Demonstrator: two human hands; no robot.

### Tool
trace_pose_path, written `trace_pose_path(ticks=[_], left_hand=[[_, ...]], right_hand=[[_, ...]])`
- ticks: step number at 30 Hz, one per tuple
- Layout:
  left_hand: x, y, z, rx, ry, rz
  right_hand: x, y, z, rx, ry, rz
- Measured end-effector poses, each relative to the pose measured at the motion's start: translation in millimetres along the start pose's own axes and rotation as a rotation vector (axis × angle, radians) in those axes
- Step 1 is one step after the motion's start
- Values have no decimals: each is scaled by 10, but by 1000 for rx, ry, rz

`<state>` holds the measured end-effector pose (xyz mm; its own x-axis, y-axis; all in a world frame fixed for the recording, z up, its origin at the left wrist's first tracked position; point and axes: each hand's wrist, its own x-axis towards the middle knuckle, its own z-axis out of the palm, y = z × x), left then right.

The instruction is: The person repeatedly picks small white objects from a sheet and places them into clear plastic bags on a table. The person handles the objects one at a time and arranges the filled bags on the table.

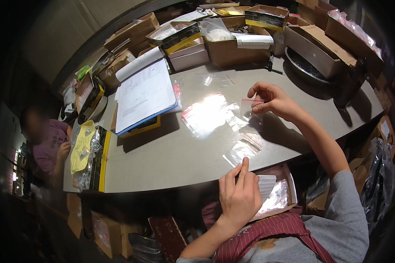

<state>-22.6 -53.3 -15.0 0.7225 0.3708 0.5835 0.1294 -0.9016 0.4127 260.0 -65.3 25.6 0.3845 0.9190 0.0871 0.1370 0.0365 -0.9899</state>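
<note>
right hand (274, 100) — thumb and fingers pinching a red-striped zip-lock bag (246, 104), right of the zip-lock bag pile (206, 115); left hand (240, 193) — index finger extended, others loosely curled, at a smaller bag stack (241, 151) on the pile's near side; clipboard (147, 94), left of the pile.

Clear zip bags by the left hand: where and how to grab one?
I'd pinch one of the zip bags by its red-striped edge, thumb and fingertip, from the right. They lie thin and nearly flat on the grey tabletop; that edge is on their far right side, away from the left hand.
</note>
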Motion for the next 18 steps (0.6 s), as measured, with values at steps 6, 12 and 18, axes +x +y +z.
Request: trace_pose_path(ticks=[6,12,18], left_hand=[[25,59,53,36,-31,21],[69,129,129,21,-50,32],[98,102,104,-72,-48,19]], right_hand=[[-4,64,5,-143,25,17],[80,331,54,-281,211,-331],[-260,-44,-76,15,-185,11]])
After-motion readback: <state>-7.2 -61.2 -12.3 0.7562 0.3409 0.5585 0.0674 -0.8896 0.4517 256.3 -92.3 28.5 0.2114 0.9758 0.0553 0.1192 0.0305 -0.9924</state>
